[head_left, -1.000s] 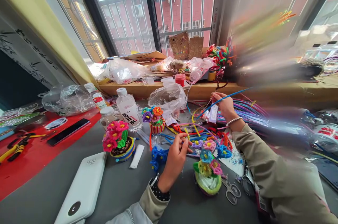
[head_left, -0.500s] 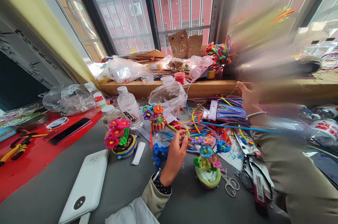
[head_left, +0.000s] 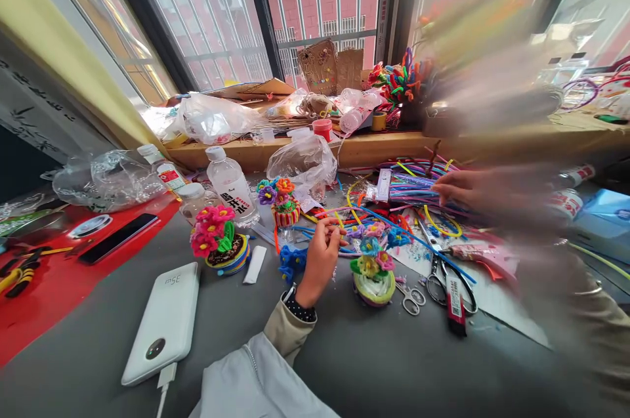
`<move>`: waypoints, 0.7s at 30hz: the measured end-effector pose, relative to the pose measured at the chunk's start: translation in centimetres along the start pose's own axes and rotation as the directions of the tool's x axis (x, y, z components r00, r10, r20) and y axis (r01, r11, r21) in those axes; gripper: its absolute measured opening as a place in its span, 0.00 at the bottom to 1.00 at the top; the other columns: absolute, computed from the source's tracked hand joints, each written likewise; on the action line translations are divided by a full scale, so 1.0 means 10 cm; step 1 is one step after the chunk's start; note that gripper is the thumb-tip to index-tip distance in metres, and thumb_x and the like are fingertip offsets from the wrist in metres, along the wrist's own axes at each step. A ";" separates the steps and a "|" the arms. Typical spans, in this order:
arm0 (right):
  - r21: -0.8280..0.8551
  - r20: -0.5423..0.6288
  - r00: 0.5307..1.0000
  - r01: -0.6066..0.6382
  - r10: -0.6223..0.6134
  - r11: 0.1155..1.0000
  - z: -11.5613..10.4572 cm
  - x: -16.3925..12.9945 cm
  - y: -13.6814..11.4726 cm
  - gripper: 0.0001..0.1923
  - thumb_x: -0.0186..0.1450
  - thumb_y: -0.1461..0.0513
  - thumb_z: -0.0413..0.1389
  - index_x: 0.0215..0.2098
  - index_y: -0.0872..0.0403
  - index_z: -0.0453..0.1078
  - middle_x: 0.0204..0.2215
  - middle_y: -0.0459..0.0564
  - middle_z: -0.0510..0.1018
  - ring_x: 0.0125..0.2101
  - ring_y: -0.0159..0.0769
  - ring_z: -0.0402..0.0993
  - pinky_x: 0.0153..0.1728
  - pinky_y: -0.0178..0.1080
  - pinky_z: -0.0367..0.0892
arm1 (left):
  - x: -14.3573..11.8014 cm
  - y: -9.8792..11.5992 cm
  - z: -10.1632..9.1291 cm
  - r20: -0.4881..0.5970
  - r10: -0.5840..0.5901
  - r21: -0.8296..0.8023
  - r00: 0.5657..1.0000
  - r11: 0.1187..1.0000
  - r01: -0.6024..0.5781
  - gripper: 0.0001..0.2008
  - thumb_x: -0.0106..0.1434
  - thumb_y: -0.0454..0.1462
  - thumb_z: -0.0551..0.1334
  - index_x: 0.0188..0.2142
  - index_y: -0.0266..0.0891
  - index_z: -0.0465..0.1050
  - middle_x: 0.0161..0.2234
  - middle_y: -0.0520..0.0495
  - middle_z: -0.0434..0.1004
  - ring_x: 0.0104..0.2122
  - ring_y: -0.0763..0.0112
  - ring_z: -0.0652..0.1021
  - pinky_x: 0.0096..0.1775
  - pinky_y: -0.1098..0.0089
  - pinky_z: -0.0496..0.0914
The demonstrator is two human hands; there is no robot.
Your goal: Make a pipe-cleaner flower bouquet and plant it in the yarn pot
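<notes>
My left hand (head_left: 319,266) rests on the grey table, its fingers loosely curled, beside blue pipe-cleaner flowers (head_left: 292,263). Whatever may be between its fingertips is hidden. To its right stands a small pot (head_left: 375,289) with a pale filling, holding blue, yellow and pink pipe-cleaner flowers (head_left: 371,254). Over the pile of pipe cleaners (head_left: 416,191), my right hand (head_left: 460,188) reaches in from the right. Its fingers point left and are partly smeared; I cannot make out a hold. A brown twisted stem (head_left: 433,159) shows close to its fingertips.
Large scissors (head_left: 436,280), small scissors (head_left: 411,298), a pink glue gun (head_left: 485,258) and a blue pipe cleaner lie right. Left are a pink-flowered pot (head_left: 227,252), power bank (head_left: 165,321), bottle (head_left: 231,188) and phone (head_left: 118,239). A plastic bag (head_left: 305,165) lies near the sill.
The view has shifted, uncovering the glue gun and paper at right. My right hand is lower, nearer the pipe-cleaner pile. My left hand keeps its curled pose beside the blue flowers.
</notes>
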State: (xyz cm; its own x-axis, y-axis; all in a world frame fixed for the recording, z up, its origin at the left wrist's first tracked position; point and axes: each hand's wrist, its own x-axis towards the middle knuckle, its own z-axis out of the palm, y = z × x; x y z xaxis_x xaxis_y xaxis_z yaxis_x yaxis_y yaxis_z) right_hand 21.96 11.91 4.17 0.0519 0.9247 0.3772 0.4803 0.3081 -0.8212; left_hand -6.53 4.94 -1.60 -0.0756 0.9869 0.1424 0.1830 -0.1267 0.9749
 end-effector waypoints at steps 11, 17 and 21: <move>0.305 -0.332 0.942 0.052 0.055 0.951 0.29 -0.93 -0.45 0.10 0.57 0.56 0.55 0.29 0.55 0.66 0.18 0.43 0.70 0.13 0.22 0.56 0.13 0.29 0.52 | -0.08 0.12 0.00 -0.278 0.349 0.075 0.895 0.937 -0.342 0.08 0.59 0.40 0.53 0.36 0.38 0.62 0.32 0.49 0.64 0.31 0.75 0.67 0.36 0.73 0.63; 0.338 -0.177 0.984 0.032 0.030 0.941 0.58 -1.48 -0.69 0.07 0.61 0.58 0.51 0.32 0.55 0.65 0.15 0.41 0.68 0.12 0.23 0.55 0.12 0.28 0.51 | -0.22 0.27 -0.07 0.076 0.390 -0.136 0.918 0.916 -0.378 0.15 0.58 0.46 0.54 0.34 0.38 0.69 0.22 0.52 0.64 0.21 0.78 0.64 0.24 0.75 0.59; 0.172 0.152 0.988 0.014 -0.041 0.985 0.82 -1.70 -0.79 0.08 0.62 0.60 0.49 0.31 0.55 0.66 0.15 0.42 0.69 0.16 0.26 0.63 0.19 0.29 0.57 | -0.31 0.41 -0.15 0.370 0.451 -0.182 0.813 0.893 -0.412 0.22 0.50 0.52 0.58 0.33 0.36 0.73 0.19 0.51 0.65 0.19 0.77 0.64 0.21 0.74 0.56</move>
State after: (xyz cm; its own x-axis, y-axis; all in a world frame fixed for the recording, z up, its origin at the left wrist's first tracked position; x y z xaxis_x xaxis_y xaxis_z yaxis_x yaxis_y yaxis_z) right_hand 10.12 -4.38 0.74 -0.1012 0.9345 0.3412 0.3234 0.3553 -0.8770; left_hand -7.06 1.17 2.21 0.3833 0.7816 0.4921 0.0160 -0.5383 0.8426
